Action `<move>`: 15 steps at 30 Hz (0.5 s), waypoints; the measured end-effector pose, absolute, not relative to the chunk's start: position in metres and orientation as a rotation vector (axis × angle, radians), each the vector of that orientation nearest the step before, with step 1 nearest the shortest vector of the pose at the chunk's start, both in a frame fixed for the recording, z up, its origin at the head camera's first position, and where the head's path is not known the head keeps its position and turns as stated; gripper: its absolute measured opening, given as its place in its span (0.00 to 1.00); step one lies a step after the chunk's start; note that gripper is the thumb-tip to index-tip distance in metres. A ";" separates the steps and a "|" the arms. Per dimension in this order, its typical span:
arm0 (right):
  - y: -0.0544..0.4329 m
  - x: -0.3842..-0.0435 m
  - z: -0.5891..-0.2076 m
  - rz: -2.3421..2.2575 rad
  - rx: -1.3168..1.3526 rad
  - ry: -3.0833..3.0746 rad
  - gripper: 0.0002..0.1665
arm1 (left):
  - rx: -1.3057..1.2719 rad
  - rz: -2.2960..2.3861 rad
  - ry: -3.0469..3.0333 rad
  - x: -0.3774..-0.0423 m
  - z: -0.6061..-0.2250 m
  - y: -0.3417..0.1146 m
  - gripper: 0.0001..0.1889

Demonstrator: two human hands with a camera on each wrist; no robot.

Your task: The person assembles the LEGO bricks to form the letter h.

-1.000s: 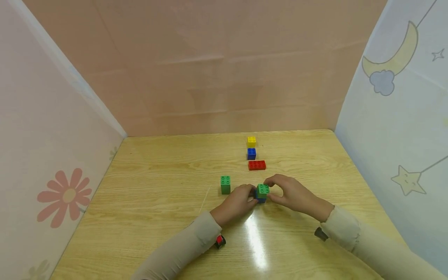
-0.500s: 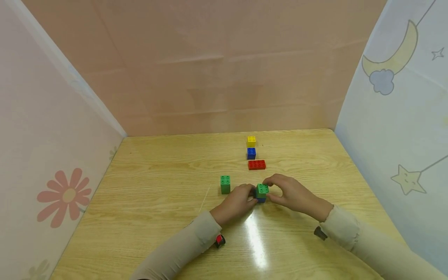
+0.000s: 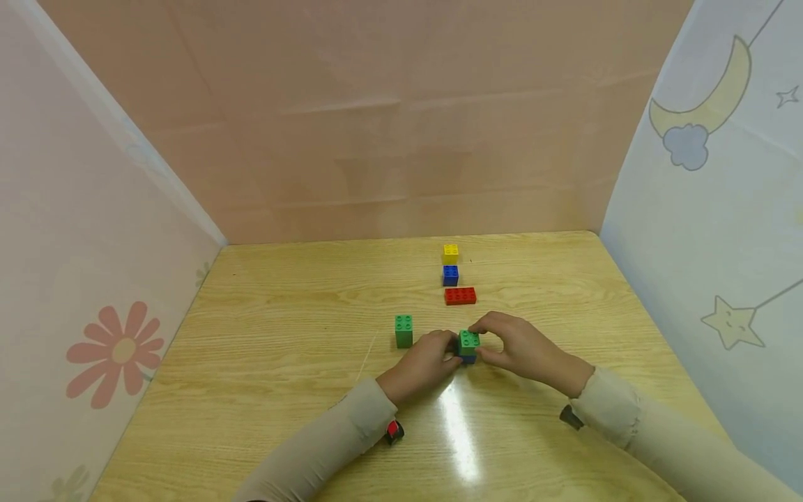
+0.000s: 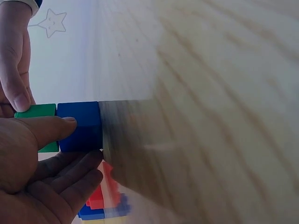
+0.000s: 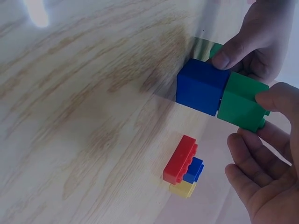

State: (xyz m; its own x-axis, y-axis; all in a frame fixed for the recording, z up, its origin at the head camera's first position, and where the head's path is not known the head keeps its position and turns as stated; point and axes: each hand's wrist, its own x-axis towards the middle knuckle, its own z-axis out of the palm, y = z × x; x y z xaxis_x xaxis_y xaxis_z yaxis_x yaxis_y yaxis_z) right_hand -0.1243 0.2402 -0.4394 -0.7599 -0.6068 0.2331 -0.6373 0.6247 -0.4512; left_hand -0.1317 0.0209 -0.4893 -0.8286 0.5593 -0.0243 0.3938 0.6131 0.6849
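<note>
Blue brick (image 5: 200, 89) pinched btwn L fingers (image 4: 83, 192); green brick (image 5: 239, 101) atop, btwn gripping R fingers (image 5: 275, 139).

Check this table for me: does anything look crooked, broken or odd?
Nothing looks spilled or broken, but the held green brick seems not fully seated: a thin gap shows between it and the blue brick beneath.

"Where are we seeing the top brick (image 5: 242, 103)?"

"Sitting on the bottom brick (image 5: 198, 88), which is standing on the table (image 3: 282, 314) between left hand (image 3: 426, 360) and right hand (image 3: 523, 348)."

"And around them?"

"Left and slightly back, we're seeing a lone brick (image 3: 404, 333) standing. Farther behind, near brick (image 3: 461, 297), middle brick (image 3: 450, 277) and far brick (image 3: 450, 255) are lining up."
</note>
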 end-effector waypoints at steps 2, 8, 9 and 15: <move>0.240 -0.125 -0.440 0.807 1.065 -2.775 0.18 | 0.783 1.012 2.608 -0.132 -0.490 0.021 0.15; 0.240 -0.125 -0.439 0.810 1.075 -2.775 0.18 | 0.782 0.997 2.615 -0.134 -0.491 0.021 0.15; 0.240 -0.125 -0.439 0.810 1.072 -2.782 0.18 | 0.783 0.997 2.614 -0.134 -0.491 0.021 0.15; 0.239 -0.125 -0.437 0.797 1.065 -2.806 0.17 | 0.790 0.994 2.612 -0.135 -0.492 0.021 0.14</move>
